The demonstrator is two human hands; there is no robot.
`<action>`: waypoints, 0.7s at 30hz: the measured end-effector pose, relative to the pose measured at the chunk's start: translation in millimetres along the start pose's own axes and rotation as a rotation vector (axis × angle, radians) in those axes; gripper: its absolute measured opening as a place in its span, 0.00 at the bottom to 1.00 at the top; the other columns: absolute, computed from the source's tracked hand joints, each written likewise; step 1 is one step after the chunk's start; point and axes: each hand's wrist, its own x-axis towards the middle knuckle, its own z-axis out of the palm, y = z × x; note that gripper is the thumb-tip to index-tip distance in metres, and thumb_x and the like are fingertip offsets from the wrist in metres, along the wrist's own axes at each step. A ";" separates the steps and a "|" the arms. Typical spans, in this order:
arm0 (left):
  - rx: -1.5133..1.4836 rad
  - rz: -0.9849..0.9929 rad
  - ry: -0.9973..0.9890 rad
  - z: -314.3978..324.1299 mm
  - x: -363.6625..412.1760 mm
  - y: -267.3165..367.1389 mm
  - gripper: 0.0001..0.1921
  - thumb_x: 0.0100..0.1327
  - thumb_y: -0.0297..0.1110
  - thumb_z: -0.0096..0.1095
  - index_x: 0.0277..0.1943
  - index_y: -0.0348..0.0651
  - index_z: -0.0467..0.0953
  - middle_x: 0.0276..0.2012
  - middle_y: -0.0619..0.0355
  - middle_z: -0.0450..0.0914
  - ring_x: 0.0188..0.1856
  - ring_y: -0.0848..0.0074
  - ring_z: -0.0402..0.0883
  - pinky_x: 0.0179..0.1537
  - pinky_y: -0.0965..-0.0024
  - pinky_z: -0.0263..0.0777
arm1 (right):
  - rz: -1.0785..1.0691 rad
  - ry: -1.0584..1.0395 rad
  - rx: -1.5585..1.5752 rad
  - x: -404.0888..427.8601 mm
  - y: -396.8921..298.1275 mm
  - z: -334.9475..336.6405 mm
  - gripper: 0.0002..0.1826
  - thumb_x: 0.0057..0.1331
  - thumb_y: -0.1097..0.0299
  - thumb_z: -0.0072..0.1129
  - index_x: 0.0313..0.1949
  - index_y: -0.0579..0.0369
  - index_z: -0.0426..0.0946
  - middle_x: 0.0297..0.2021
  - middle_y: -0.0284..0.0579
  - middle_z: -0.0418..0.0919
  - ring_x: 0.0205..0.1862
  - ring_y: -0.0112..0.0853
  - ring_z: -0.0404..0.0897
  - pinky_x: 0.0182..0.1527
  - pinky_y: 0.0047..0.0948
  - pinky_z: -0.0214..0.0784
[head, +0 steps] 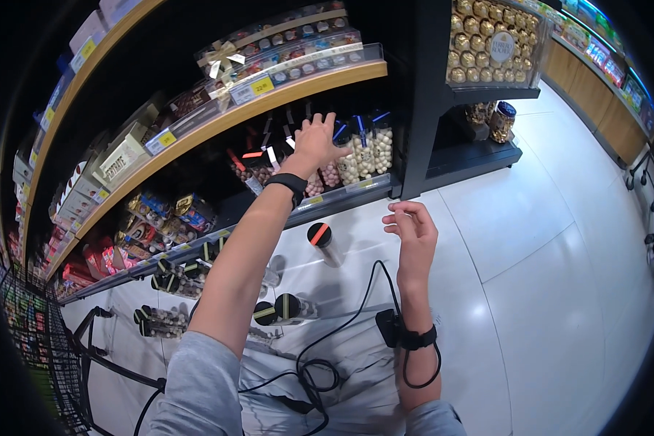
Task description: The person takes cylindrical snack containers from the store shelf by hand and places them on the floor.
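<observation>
My left hand [317, 143] reaches over the bottom shelf, fingers apart, above clear containers of pink and white balls. Its fingertips are near the container tops; whether they touch one I cannot tell. Just right of it stand containers of cream-coloured balls [382, 147] with blue strips on their black lids. My right hand [412, 223] is raised over the floor in front of the shelf, fingers loosely curled, holding nothing. A clear container with a black lid and an orange strip [320, 235] stands on the floor between my forearms. Two black-lidded containers with yellow-green strips [288, 306] stand nearer my lap.
More black-lidded containers [169, 280] stand on the floor left of my left forearm. A wooden-edged shelf [327, 76] with boxed sweets overhangs the bottom shelf. A black wire basket [43, 338] is at the left. A black cable [310, 370] runs over my lap to my right wrist.
</observation>
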 end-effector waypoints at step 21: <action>0.113 -0.006 0.063 15.7 6.8 -5.7 0.45 0.52 0.69 0.67 0.64 0.42 0.70 0.55 0.42 0.73 0.58 0.51 0.71 0.55 0.52 0.73 | 0.010 -0.022 -0.002 3.5 -1.8 -3.3 0.06 0.72 0.70 0.54 0.41 0.60 0.77 0.39 0.41 0.81 0.37 0.26 0.81 0.40 0.24 0.72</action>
